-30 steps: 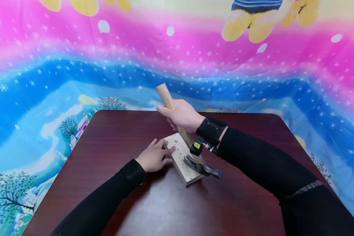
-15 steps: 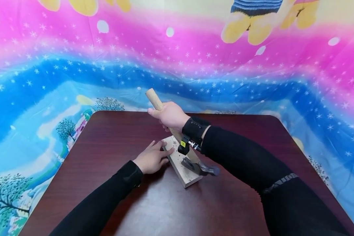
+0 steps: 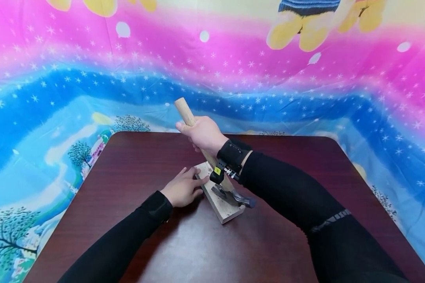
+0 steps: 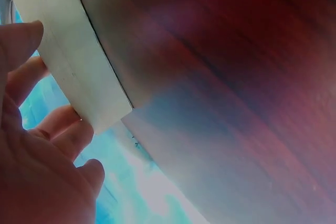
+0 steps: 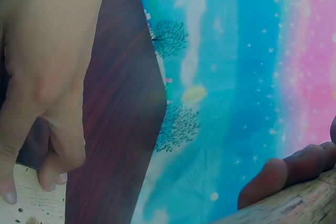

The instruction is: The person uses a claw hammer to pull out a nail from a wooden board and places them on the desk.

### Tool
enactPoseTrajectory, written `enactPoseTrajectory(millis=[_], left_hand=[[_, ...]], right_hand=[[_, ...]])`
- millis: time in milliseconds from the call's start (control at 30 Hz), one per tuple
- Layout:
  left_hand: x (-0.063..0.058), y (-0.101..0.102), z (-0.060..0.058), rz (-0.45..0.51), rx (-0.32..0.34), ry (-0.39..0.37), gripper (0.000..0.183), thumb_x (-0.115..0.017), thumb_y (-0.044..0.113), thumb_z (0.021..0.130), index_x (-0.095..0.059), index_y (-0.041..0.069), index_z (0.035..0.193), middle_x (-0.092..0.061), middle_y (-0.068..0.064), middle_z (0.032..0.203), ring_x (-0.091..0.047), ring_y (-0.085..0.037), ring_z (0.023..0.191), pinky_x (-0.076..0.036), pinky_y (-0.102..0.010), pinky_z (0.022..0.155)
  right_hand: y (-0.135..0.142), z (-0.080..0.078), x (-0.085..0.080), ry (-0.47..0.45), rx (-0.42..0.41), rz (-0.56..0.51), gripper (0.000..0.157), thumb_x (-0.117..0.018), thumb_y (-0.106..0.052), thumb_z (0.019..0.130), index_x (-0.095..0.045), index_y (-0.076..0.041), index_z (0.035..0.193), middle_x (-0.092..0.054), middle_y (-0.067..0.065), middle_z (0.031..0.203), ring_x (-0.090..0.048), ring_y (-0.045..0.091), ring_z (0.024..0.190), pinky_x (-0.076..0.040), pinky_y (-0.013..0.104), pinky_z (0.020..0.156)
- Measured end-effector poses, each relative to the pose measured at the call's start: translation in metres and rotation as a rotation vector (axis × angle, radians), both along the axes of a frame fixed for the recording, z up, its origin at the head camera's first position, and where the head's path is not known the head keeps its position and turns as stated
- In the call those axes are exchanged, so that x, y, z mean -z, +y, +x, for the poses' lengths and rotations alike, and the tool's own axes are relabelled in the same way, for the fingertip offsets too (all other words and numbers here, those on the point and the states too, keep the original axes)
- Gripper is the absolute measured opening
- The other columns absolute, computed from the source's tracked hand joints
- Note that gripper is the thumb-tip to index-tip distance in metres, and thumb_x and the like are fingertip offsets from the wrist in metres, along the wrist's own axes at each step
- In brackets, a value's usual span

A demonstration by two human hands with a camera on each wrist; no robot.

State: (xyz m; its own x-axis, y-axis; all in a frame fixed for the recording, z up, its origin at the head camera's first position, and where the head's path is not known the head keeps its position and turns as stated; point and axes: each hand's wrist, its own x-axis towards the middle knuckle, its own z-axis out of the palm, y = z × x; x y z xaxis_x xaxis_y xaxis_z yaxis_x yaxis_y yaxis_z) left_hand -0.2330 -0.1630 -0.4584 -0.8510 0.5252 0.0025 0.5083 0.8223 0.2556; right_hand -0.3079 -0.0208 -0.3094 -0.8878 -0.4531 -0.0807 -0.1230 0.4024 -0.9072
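A pale wooden block [image 3: 220,208] with several small dark holes lies slanted on the table. My left hand [image 3: 181,190] holds its far left end, one finger on top and others against the sides; the left wrist view has fingertips along the block's side [image 4: 73,61]. With my right hand [image 3: 206,134] I grip the wooden handle of a claw hammer [image 3: 185,112], which leans up and away to the left. Its metal head [image 3: 239,197] is low over the block, claw toward the block's top and striking face past the right edge. Whatever lies under the claw is hidden.
The dark red-brown table [image 3: 287,236] has rounded far corners. Behind it and at both sides hangs a bright printed cloth [image 3: 212,70]. A small camera [image 3: 217,175] strapped to my right wrist covers part of the hammer handle.
My right hand and the hammer have shifted left; over the last half second the handle end has risen and the head has slid slightly left. The left hand and block stay nearly in place.
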Motion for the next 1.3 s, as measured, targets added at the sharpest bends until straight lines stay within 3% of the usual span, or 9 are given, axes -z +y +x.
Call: enactPoseTrajectory(millis=[367, 533, 700, 833, 1067, 1200, 1300], left_hand=[[-0.001, -0.001, 0.000, -0.008, 0.006, 0.000, 0.051, -0.068, 0.024, 0.109, -0.059, 0.017, 0.159, -0.054, -0.024, 0.155, -0.049, -0.035, 0.151, -0.029, -0.062, 0.136], [-0.002, 0.000, -0.002, -0.001, -0.019, -0.005, 0.051, -0.069, 0.026, 0.109, -0.059, 0.018, 0.158, -0.055, -0.022, 0.153, -0.050, -0.034, 0.150, -0.028, -0.061, 0.136], [-0.001, 0.009, 0.000, -0.032, -0.034, -0.032, 0.057, -0.068, 0.041, 0.108, -0.058, 0.017, 0.159, -0.056, -0.022, 0.153, -0.050, -0.032, 0.151, -0.025, -0.059, 0.138], [-0.003, 0.020, 0.000, -0.078, -0.035, -0.006, 0.066, -0.071, 0.050, 0.104, -0.060, 0.012, 0.156, -0.060, -0.022, 0.144, -0.052, -0.031, 0.144, -0.026, -0.057, 0.138], [-0.005, 0.029, 0.001, -0.124, -0.034, 0.023, 0.076, -0.076, 0.059, 0.097, -0.065, 0.007, 0.151, -0.061, -0.022, 0.131, -0.052, -0.033, 0.137, -0.029, -0.054, 0.138], [-0.005, 0.028, 0.001, -0.126, -0.047, 0.017, 0.075, -0.077, 0.059, 0.097, -0.065, 0.007, 0.151, -0.062, -0.024, 0.136, -0.053, -0.034, 0.141, -0.029, -0.053, 0.138], [-0.005, 0.029, 0.000, -0.122, -0.048, 0.015, 0.075, -0.076, 0.058, 0.097, -0.066, 0.006, 0.150, -0.061, -0.026, 0.140, -0.052, -0.035, 0.144, -0.029, -0.053, 0.138]], right_hand=[[0.044, 0.014, -0.007, 0.030, 0.108, -0.242, 0.034, -0.067, -0.038, 0.110, -0.060, -0.009, 0.094, -0.053, -0.001, 0.063, -0.053, 0.016, 0.056, -0.052, 0.032, 0.057], [0.048, 0.018, -0.008, 0.052, 0.088, -0.255, 0.036, -0.066, -0.041, 0.109, -0.060, -0.010, 0.094, -0.054, -0.002, 0.065, -0.054, 0.017, 0.057, -0.054, 0.032, 0.060], [0.052, 0.021, -0.004, 0.048, 0.105, -0.249, 0.035, -0.067, -0.041, 0.109, -0.060, -0.009, 0.097, -0.054, -0.001, 0.065, -0.054, 0.017, 0.057, -0.055, 0.031, 0.060], [0.056, 0.022, -0.002, 0.085, 0.085, -0.238, 0.040, -0.065, -0.042, 0.110, -0.061, -0.005, 0.096, -0.054, -0.001, 0.065, -0.055, 0.017, 0.059, -0.056, 0.034, 0.061], [0.062, 0.031, -0.001, 0.115, 0.090, -0.269, 0.038, -0.066, -0.041, 0.110, -0.060, -0.009, 0.090, -0.054, 0.000, 0.065, -0.056, 0.019, 0.062, -0.057, 0.038, 0.065], [0.071, 0.040, -0.001, 0.143, 0.139, -0.299, 0.036, -0.068, -0.041, 0.109, -0.063, -0.008, 0.092, -0.057, 0.000, 0.066, -0.058, 0.017, 0.061, -0.059, 0.036, 0.064], [0.089, 0.050, -0.001, 0.135, 0.197, -0.399, 0.027, -0.067, -0.034, 0.110, -0.065, -0.010, 0.096, -0.058, -0.003, 0.066, -0.058, 0.014, 0.059, -0.059, 0.033, 0.061]])
